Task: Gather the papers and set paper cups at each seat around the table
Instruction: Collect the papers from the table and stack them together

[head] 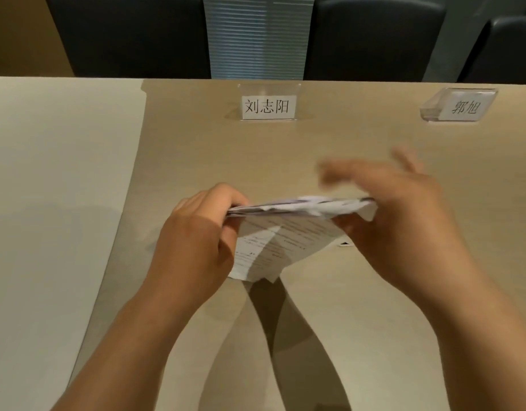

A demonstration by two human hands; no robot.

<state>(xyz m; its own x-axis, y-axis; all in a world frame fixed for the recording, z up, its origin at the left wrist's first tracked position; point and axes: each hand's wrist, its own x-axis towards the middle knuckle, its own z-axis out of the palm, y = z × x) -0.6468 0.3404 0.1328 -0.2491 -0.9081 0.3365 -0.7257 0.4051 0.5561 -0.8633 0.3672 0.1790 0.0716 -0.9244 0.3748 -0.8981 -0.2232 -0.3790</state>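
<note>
Sagging between both hands, stack of papers [288,229] held just above the table [374,292], roughly level at the top edge, lower sheets drooping toward the camera with printed lines showing. Left end pinched by left hand [202,232], fingers curled over the top and thumb side underneath, clamped on the stack. Right end resting against right hand [404,215], palm under or beside the paper corner, fingers spread and blurred; cannot tell whether actually gripping. Small dark-and-white object [345,243] peeking out on the tabletop just below the right hand, too hidden to identify. Farther back, upright clear name card [268,106] with black characters, near the far edge, centred. Off to the right, second name card [460,105], tilted back. Pale sheet or lighter surface [57,185] covering the table's left portion. Beyond the far edge, two dark chair backs [128,34] [374,37], with part of a third at the right.
</note>
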